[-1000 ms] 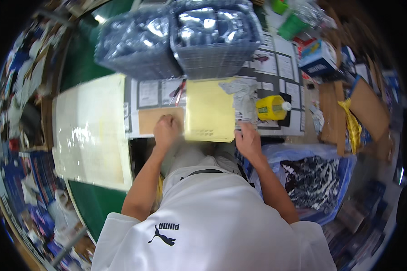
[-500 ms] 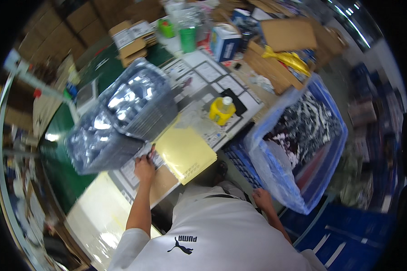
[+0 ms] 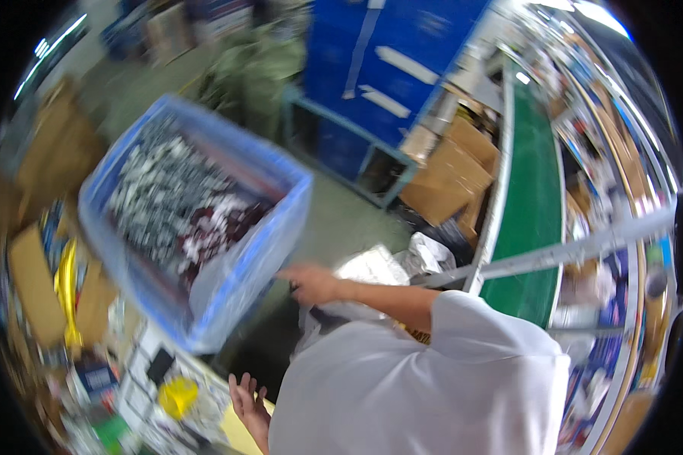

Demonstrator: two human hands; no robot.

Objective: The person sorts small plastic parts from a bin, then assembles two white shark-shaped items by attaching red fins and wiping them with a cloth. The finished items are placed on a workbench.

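My left hand (image 3: pixel 249 406) is raised near the worktable's edge, fingers spread and nothing in them. Beside it, part of a pale yellow sheet (image 3: pixel 239 428) shows. My right hand (image 3: pixel 315 284) reaches out with its fingers stretched toward the near right corner of a big blue bin (image 3: pixel 239 307), apart from it as far as the blur shows. No object shows in that hand. Clear plastic film lines the bin. Inside lies a heap of small grey, white and dark red pieces (image 3: pixel 171 197), too small to name.
At the lower left, the worktable carries a yellow bottle (image 3: pixel 177 397) and a green container (image 3: pixel 112 434). Cardboard and a gold-yellow wrapper (image 3: pixel 68 292) lie left of the bin. A blue cabinet (image 3: pixel 391 68) stands ahead; cardboard boxes (image 3: pixel 451 171) and a green conveyor belt (image 3: pixel 525 197) are at right.
My view has swung right, from the worktable to the bin and conveyor. My left hand has left the tabletop and its fingers have spread. The right hand has risen from my side.
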